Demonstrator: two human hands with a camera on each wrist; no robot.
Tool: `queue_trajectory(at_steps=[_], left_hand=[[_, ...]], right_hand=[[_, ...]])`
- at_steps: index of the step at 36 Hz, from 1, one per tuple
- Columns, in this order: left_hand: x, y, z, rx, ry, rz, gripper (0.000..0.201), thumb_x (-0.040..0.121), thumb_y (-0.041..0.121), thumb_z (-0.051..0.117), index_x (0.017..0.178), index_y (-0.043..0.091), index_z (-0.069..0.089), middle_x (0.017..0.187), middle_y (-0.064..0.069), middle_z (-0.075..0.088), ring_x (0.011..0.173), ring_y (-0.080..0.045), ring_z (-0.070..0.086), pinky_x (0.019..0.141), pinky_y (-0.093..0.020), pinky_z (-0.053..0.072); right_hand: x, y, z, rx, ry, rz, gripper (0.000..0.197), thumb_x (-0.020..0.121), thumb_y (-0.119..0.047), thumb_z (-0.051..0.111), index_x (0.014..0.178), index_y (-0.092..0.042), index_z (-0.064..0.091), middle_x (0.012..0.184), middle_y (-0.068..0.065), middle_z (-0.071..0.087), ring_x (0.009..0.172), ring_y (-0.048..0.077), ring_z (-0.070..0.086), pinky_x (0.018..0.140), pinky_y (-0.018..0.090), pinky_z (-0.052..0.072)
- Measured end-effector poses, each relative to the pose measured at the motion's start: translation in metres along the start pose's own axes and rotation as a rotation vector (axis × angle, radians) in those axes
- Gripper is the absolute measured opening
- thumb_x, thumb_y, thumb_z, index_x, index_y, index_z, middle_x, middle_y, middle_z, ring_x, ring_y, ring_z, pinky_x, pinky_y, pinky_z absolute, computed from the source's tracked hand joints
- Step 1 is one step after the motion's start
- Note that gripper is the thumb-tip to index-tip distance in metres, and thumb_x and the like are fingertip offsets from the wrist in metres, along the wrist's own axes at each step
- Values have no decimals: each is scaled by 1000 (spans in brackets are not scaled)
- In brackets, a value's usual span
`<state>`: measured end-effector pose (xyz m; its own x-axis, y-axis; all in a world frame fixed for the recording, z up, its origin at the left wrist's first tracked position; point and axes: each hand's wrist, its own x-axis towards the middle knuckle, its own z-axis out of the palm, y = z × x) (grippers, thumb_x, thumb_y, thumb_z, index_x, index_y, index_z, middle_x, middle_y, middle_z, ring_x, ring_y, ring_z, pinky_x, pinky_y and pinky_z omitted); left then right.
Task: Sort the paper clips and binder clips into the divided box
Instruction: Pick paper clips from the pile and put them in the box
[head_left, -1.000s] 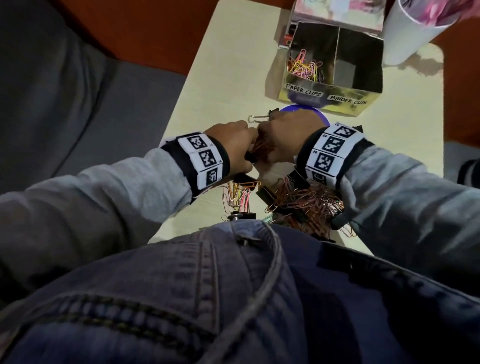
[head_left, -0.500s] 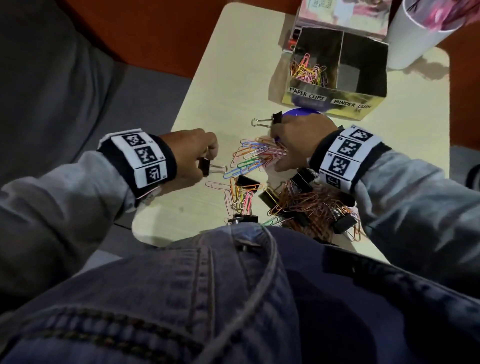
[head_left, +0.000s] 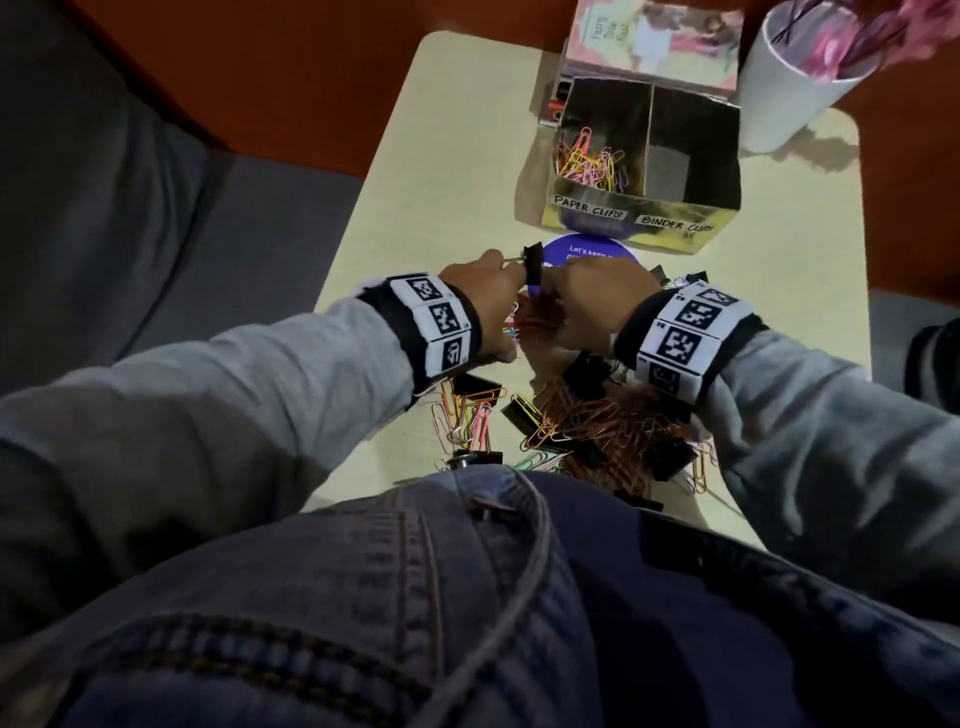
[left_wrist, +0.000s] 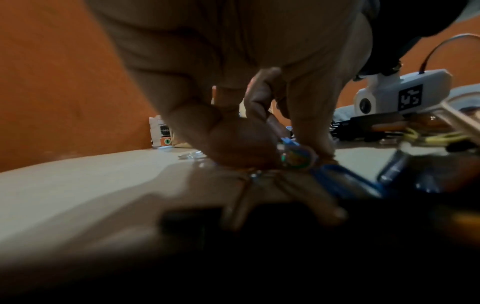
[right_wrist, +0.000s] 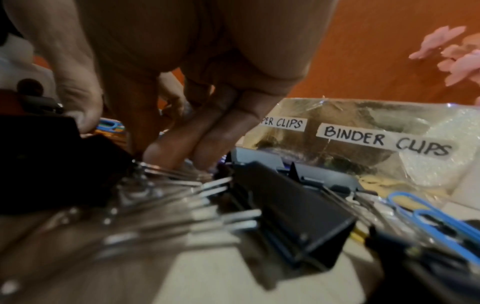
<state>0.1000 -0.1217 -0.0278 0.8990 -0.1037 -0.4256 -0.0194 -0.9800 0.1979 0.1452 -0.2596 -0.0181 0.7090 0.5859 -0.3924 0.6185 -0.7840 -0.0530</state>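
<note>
The divided box (head_left: 634, 223) stands at the table's far side, labelled PAPER CLIPS and BINDER CLIPS (right_wrist: 363, 131). Coloured paper clips (head_left: 587, 161) lie in its left compartment; the right one looks dark and bare. My left hand (head_left: 511, 301) and right hand (head_left: 571, 306) meet over a bunch of coloured paper clips (head_left: 537, 323). In the left wrist view my left hand (left_wrist: 272, 144) pinches that bunch (left_wrist: 294, 157). My right hand (right_wrist: 161, 144) has its fingertips down on the table with its thumb opposite. A black binder clip (head_left: 532, 265) lies just beyond the hands.
A tangled heap of paper clips and black binder clips (head_left: 597, 421) lies between my wrists and my knee (head_left: 467, 597). A white cup (head_left: 779, 93) with pink flowers and a book (head_left: 649, 41) stand behind the box. A purple round sticker (head_left: 587, 252) lies before it.
Half a second ago my left hand was off to the left holding a binder clip. It has swung back right and forward to join the right hand at the paper clip bunch.
</note>
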Motion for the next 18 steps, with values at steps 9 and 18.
queue_trajectory(at_steps=[9,18], left_hand=[[17,15,4,5,27,38,41,84,22,65,120,9,51,120,-16,51,105,-34,56,73,-31,38],[15,25,7,38,10,61,37,85,18,63,119,6,53,120,-16,53,104,-34,59,78,-34,45]], right_hand=[[-5,4,-4,51,-14,48,28,80,-19,59,106,-13,64,100,13,67,95,32,61,72,32,44],[-5,8,-2,84,1,53,24,81,-21,59,104,-16,66,98,12,67,90,30,59,68,30,37]])
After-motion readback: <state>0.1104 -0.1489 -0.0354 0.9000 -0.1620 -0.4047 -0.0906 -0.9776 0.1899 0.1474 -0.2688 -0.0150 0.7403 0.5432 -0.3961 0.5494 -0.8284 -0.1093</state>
